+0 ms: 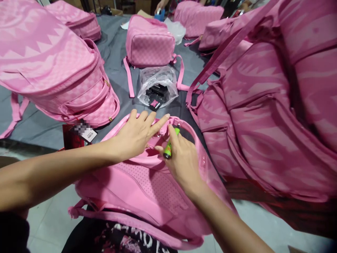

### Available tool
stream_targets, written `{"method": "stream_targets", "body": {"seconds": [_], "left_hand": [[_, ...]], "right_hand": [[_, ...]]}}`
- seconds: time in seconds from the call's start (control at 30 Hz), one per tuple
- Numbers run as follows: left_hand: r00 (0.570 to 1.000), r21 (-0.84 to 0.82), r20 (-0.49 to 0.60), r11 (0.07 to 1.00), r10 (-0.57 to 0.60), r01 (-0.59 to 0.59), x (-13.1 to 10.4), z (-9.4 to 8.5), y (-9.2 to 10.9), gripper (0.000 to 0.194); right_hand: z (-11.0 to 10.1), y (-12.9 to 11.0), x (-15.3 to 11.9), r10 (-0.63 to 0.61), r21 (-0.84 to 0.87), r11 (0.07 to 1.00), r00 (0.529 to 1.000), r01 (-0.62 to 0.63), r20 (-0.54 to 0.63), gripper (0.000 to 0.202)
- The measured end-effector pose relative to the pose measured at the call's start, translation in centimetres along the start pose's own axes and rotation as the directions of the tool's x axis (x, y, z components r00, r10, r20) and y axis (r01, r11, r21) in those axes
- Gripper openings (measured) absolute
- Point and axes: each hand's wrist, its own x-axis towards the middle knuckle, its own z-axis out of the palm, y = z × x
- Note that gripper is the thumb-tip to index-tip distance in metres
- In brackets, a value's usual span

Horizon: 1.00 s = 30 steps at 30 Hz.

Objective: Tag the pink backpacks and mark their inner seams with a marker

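Observation:
A pink backpack (158, 189) lies in front of me, its dotted back panel and straps facing up. My left hand (139, 135) rests on its top edge near the handle, palm down with fingers spread. In my right hand (183, 154) is a short green and black stick-shaped tool (172, 143), held by thumb and fingers close to the same edge. I cannot make out exactly what kind of tool it is. Just beyond the hands, a clear plastic bag (158, 84) opens toward me with black tags (154, 103) inside and at its mouth.
Pink backpacks stand at left (65, 66) and right (252, 116), close to my arms. A small pink bag (152, 45) sits behind the plastic bag on the grey-covered table (113, 45). A black hang tag (88, 133) lies at the table's front edge. Another person's hand (162, 4) shows at the back.

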Motion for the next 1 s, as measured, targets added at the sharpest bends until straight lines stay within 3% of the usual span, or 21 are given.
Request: {"method": "stream_targets", "body": {"seconds": [0.1,0.17,0.23,0.3,0.37,0.47,0.6,1.0], "left_hand": [[1.0,-0.017,0.023,1.0,0.003,-0.002,0.1,-0.2,-0.2,0.086],[1.0,-0.023,0.021,1.0,0.004,-0.004,0.2,-0.2,-0.3,0.08],[1.0,-0.032,0.015,0.999,0.002,-0.001,0.3,-0.1,-0.3,0.077],[1.0,-0.043,0.008,0.999,-0.001,0.001,0.4,-0.1,-0.4,0.073],[1.0,-0.055,-0.003,0.998,-0.001,0.001,0.3,-0.1,-0.5,0.07],[1.0,-0.065,-0.022,0.998,-0.009,0.008,0.2,-0.1,-0.5,0.068],[1.0,-0.077,-0.023,0.997,-0.007,0.005,0.3,0.1,-0.7,0.067],[0.999,-0.123,-0.042,0.992,0.003,-0.008,0.4,0.4,-1.0,0.064]], "right_hand": [[-1.7,-0.1,-2.2,-0.025,0.169,0.984,0.982,0.057,-0.188,0.049],[-2.8,-0.6,-3.0,0.017,0.341,0.937,0.968,0.071,-0.249,0.033],[-3.4,-1.0,-2.6,0.044,0.513,0.858,0.988,0.037,-0.146,0.02],[-3.6,-1.1,-1.5,0.016,0.604,0.795,0.998,-0.045,0.053,0.013],[-3.7,-0.9,-0.3,-0.056,0.607,0.79,0.978,-0.079,0.2,0.013],[-3.9,-0.2,0.6,-0.172,0.546,0.838,0.952,0.006,0.253,0.019],[-3.9,0.0,0.5,-0.237,0.511,0.855,0.943,0.088,0.235,0.023],[-3.5,-1.4,0.3,-0.205,0.411,0.902,0.968,0.131,0.143,0.017]]}}
